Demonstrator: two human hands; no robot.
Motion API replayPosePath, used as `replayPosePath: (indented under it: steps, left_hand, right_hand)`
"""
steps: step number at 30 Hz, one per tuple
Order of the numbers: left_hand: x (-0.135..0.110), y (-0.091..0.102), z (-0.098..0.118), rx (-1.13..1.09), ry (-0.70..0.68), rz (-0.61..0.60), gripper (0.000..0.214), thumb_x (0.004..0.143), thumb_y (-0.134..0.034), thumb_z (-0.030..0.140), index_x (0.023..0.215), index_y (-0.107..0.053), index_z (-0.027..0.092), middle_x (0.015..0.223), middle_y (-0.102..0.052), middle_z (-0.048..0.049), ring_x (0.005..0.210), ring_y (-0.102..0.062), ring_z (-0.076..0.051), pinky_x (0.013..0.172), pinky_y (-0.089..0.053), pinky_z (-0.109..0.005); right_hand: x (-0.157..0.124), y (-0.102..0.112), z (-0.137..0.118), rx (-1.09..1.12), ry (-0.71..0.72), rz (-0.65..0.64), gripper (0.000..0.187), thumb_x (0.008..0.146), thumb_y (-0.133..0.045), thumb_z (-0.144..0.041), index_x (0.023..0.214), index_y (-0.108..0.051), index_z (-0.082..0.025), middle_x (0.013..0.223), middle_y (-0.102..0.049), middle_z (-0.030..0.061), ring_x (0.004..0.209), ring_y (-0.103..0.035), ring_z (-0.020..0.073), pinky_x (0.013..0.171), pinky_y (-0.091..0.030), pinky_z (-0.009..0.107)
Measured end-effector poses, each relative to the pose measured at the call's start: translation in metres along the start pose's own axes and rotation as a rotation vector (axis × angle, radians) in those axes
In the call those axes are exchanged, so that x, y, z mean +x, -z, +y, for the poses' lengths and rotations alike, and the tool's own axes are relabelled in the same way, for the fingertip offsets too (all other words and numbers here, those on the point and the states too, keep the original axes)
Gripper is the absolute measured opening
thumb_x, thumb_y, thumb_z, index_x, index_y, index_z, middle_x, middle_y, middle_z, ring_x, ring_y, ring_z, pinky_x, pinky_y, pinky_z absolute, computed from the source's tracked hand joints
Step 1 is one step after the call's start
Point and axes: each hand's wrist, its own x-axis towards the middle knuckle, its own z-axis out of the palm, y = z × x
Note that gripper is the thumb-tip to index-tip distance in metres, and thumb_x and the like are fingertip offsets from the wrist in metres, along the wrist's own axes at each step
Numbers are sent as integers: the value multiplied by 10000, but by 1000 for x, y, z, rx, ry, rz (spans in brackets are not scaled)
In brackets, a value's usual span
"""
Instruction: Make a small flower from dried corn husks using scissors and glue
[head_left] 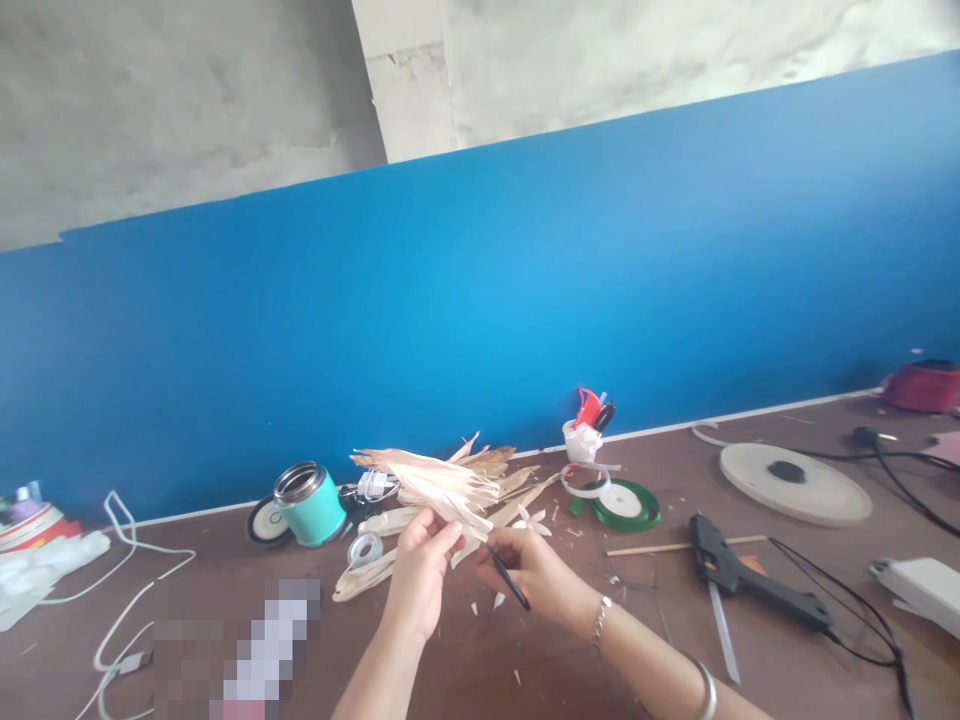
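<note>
My left hand (421, 565) is closed, pinching a pale, dried corn husk (435, 490) that fans out away from me into frayed strips. Close beside it, my right hand (536, 580) grips a slim black tool (510, 578), its tip near the pinched end of the husk; fingers hide too much to tell its kind. Behind both hands lies a pile of dried husks (517, 480). A white flower-shaped piece (532, 522) rests just beyond my right hand. Small pale scraps (499, 600) are scattered on the table below.
A turquoise flask (309, 508) and a roll of clear tape (364, 548) stand left. Green ribbon (637, 508), a glue gun (757, 580) with its cable, and a round turntable (795, 490) lie right. A cup of tools (582, 440) stands by the blue partition (480, 300).
</note>
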Motion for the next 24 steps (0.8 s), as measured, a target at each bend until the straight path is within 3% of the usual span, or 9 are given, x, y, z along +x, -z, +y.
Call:
replayPosePath:
  steps: [4, 7, 10, 20, 24]
  left_hand:
    - [3, 4, -1, -14, -29, 57, 154, 671, -714, 275, 760, -656, 164, 687, -617, 18, 631, -534, -101, 629, -434, -215]
    - [8, 11, 1, -13, -53, 114, 178, 662, -724, 318, 730, -657, 168, 651, -611, 27, 621, -537, -107, 631, -433, -222]
    - [13, 17, 5, 29, -76, 180, 264, 631, -747, 337, 816, -683, 159, 734, -651, -7, 677, -566, -135, 645, -432, -239]
    - [14, 17, 6, 52, -92, 173, 284, 632, -750, 358, 823, -695, 156, 750, -666, -24, 708, -582, -149, 658, -432, -250]
    - [13, 15, 8, 36, -103, 192, 295, 621, -756, 353, 823, -697, 147, 776, -678, -42, 733, -595, -164, 681, -445, -262]
  right_hand:
    - [-2, 5, -9, 27, -131, -54, 192, 655, -706, -275, 739, -594, -143, 498, -503, -64, 445, -403, 57, 424, -303, 167]
    - [-4, 16, -17, 21, -243, -228, 237, 671, -703, -333, 790, -609, -151, 480, -536, -58, 402, -438, 57, 393, -323, 158]
    - [-5, 27, -19, 20, -275, -355, 255, 673, -705, -357, 787, -617, -147, 521, -575, -39, 431, -505, 65, 410, -377, 152]
    - [-4, 26, -16, 134, -222, -303, 360, 634, -744, -430, 789, -583, -148, 534, -552, -48, 460, -513, 75, 423, -405, 171]
    - [-3, 24, -16, 78, -226, -287, 357, 634, -738, -424, 792, -575, -149, 521, -567, -41, 428, -485, 65, 386, -327, 157]
